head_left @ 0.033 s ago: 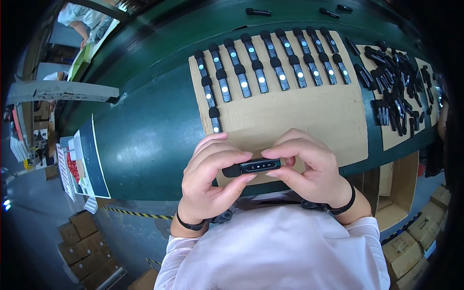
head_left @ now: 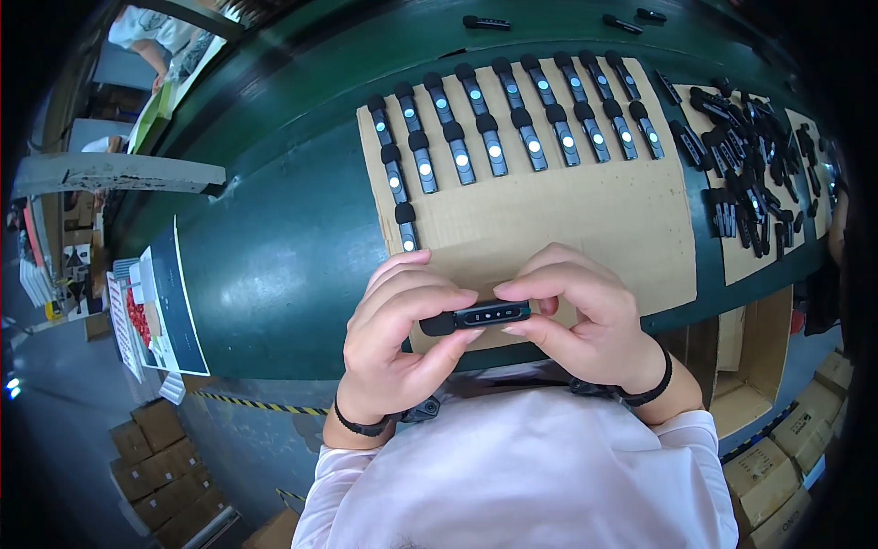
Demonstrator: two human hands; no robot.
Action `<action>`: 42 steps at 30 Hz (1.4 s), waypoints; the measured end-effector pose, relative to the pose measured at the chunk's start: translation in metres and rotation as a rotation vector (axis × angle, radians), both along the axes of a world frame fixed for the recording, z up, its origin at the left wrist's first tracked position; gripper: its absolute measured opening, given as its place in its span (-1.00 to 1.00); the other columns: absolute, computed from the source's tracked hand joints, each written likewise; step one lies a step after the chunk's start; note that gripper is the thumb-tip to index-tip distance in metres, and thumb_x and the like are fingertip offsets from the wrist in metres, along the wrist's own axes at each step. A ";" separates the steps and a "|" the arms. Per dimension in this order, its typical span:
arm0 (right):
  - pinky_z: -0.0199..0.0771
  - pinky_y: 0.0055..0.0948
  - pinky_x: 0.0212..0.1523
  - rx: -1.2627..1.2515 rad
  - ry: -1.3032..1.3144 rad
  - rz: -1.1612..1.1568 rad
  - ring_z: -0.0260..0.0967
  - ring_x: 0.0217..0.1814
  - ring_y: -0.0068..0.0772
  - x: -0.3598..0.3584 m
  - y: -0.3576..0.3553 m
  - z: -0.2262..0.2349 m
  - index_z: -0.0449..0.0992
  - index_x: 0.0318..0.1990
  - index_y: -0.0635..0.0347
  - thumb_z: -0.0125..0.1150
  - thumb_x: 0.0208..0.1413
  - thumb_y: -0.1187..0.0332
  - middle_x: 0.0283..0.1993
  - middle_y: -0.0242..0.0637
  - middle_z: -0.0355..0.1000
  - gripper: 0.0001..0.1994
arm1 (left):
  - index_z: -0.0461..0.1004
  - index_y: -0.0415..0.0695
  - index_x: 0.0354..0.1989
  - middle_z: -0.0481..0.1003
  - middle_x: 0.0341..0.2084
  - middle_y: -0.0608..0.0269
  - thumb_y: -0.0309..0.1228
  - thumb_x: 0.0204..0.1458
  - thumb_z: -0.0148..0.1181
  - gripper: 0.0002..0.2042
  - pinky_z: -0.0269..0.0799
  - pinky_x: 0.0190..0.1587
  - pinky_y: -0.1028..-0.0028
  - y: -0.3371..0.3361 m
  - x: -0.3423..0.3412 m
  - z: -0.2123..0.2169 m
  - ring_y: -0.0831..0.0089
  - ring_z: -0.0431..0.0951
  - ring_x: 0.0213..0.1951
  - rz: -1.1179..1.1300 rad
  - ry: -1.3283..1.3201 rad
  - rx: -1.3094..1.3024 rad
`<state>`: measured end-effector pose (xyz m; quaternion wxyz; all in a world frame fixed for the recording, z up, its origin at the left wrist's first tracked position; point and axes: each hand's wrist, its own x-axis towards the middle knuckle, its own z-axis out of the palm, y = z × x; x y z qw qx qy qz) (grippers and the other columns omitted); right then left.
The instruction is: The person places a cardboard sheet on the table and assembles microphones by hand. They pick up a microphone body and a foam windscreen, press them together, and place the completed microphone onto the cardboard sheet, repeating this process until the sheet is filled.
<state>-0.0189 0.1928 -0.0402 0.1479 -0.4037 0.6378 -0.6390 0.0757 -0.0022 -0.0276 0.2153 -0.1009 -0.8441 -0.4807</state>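
Note:
Near the table's front edge, both hands hold one small black wireless microphone (head_left: 492,314) level, its side with small marks facing up. My left hand (head_left: 393,334) pinches its left part by the dark foam windscreen (head_left: 439,324), between thumb and fingers. The right end is gripped the same way by my right hand (head_left: 585,316). Beneath them lies a cardboard sheet (head_left: 549,224). Two rows of similar foam-tipped microphones (head_left: 494,151) with glowing round spots cover its far part, and a single microphone (head_left: 406,229) begins a third row at the left, just beyond my left hand.
On the right, a heap of black microphones (head_left: 754,174) covers another cardboard piece (head_left: 739,267). A few black pieces (head_left: 487,23) lie along the green table's (head_left: 274,238) far side. Printed sheets (head_left: 178,302) stand at the left edge. An open carton (head_left: 754,366) is below right.

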 end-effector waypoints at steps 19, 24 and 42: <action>0.34 -0.56 -0.33 -0.072 0.066 -0.008 0.33 -0.26 -0.45 0.001 -0.007 0.004 0.54 -0.12 0.24 0.29 -0.10 0.66 -0.22 -0.25 0.42 -0.68 | 0.51 -0.21 -0.23 0.57 -0.29 0.16 -0.55 -0.19 0.33 -0.72 0.25 0.15 0.10 0.006 -0.004 -0.004 0.26 0.55 -0.26 -0.002 -0.087 0.011; 0.37 -0.54 -0.27 -0.091 0.153 0.028 0.34 -0.24 -0.43 -0.001 -0.013 0.006 0.52 -0.10 0.25 0.27 -0.11 0.67 -0.19 -0.22 0.41 -0.65 | 0.52 -0.18 -0.24 0.54 -0.27 0.16 -0.56 -0.24 0.34 -0.70 0.25 0.14 0.10 0.002 -0.003 -0.008 0.25 0.53 -0.22 -0.038 -0.057 -0.072; 0.49 -0.33 -0.09 0.415 0.632 0.024 0.44 -0.11 -0.13 -0.020 -0.054 0.019 0.46 -0.22 0.27 0.25 -0.12 0.58 -0.06 -0.17 0.43 -0.75 | 0.49 -0.22 -0.32 0.50 -0.33 0.14 -0.61 -0.15 0.30 -0.81 0.41 -0.16 0.36 -0.084 -0.006 -0.017 0.18 0.51 -0.24 0.122 -0.183 -0.154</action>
